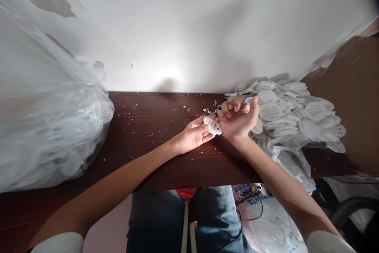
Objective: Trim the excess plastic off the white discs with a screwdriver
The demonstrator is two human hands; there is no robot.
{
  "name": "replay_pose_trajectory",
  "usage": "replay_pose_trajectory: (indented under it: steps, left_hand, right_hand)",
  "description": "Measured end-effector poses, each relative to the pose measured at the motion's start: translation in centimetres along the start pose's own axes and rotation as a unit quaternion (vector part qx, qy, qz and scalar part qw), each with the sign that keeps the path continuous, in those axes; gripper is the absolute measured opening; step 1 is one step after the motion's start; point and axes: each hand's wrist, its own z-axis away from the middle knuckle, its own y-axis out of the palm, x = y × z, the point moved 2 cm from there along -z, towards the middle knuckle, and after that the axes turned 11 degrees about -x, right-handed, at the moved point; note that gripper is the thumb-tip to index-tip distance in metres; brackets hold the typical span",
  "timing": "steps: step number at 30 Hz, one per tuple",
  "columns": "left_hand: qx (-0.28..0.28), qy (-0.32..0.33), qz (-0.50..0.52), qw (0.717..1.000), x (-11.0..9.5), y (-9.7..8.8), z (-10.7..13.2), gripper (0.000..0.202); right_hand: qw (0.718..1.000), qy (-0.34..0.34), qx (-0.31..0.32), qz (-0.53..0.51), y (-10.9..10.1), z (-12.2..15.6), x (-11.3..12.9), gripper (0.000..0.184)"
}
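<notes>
My left hand (pixel 194 136) is closed on a white plastic part (pixel 213 126), rounded and with slotted openings, just above the dark table. Thumb and fingers pinch its left end. Close beside it, my right hand (pixel 239 120) is turned palm up with the fingers curled. Between its thumb and fingers sits a small, see-through purplish object (pixel 246 102); most of it is hidden, and its kind cannot be made out. The heel of this hand lies near the right end of the white part.
A heap of similar white plastic parts (pixel 284 113) lies to the right, beside a brown cardboard box (pixel 346 99). A large clear bag (pixel 56 126) full of pieces bulges at the left. Small white scraps (pixel 211 110) litter the brown table (pixel 139 126); a white wall (pixel 166 28) rises behind.
</notes>
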Motion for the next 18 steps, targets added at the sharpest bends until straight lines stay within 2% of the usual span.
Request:
replay_pose_trajectory:
  steps: [9,18]
  left_hand:
    - [0.001,0.001,0.000,1.000,0.11,-0.04,-0.05,0.043]
    - [0.002,0.003,-0.003,1.000,-0.08,0.14,0.06,0.044]
  right_hand:
    - [1.000,0.013,-0.014,-0.008,-0.21,-0.13,-0.04,0.063]
    - [1.000,-0.004,-0.004,-0.003,-0.07,-0.05,0.01,0.065]
